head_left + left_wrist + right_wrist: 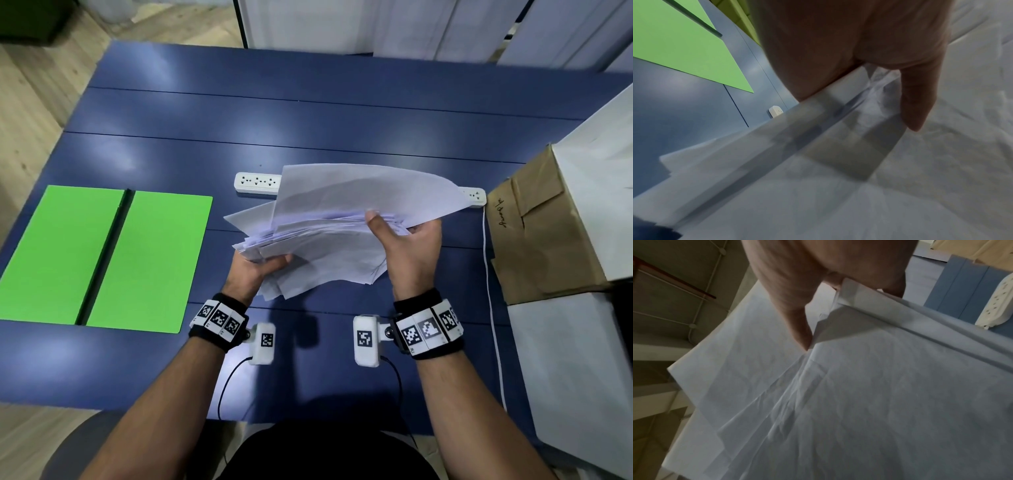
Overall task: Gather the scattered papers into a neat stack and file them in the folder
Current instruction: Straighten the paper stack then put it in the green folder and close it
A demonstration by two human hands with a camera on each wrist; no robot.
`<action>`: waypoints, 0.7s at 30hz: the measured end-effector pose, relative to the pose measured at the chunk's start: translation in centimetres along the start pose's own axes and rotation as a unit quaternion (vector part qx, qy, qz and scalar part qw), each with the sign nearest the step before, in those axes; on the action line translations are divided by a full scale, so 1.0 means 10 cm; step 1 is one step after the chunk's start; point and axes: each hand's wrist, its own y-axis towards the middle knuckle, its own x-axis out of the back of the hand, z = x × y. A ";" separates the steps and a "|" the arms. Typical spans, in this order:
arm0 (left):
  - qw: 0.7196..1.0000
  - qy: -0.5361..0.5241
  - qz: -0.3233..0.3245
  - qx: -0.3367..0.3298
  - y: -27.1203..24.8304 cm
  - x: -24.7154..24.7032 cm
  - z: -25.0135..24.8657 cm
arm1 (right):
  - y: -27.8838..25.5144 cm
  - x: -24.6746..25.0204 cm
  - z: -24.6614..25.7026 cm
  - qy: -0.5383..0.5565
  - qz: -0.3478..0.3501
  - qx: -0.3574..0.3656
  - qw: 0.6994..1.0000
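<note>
A loose, uneven bundle of white papers (329, 233) is held above the blue table (308, 113), its sheets fanned and askew. My left hand (263, 269) grips the bundle's near left corner, thumb on top. My right hand (407, 240) grips its right side, thumb pressed over the sheets' edges while the top sheet arches up behind. The green folder (102, 257) lies open and flat on the table to the left, with nothing on it. In the left wrist view the thumb (918, 100) lies on the papers (859, 186); in the right wrist view the thumb (797, 321) presses the creased sheets (859, 402).
A white power strip (257, 183) lies on the table behind the papers, its cable (489, 291) running down the right side. A brown paper bag (544, 226) and white boxes (589, 370) stand along the table's right edge.
</note>
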 end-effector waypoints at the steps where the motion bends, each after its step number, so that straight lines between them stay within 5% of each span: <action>1: 1.000 -0.005 -0.003 0.007 0.00 0.00 0.01 | -0.01 0.00 0.00 -0.008 0.001 0.004 1.000; 8: 1.000 0.011 -0.022 0.005 0.02 -0.05 0.04 | 0.03 -0.04 -0.04 -0.005 0.003 0.008 1.000; 13: 0.996 -0.046 -0.069 0.015 -0.02 -0.11 0.04 | 0.17 0.24 -0.24 0.121 0.120 0.000 0.985; 21: 0.997 -0.054 -0.049 0.014 0.03 -0.02 0.03 | 0.32 0.41 -0.76 -0.044 0.239 -0.091 0.966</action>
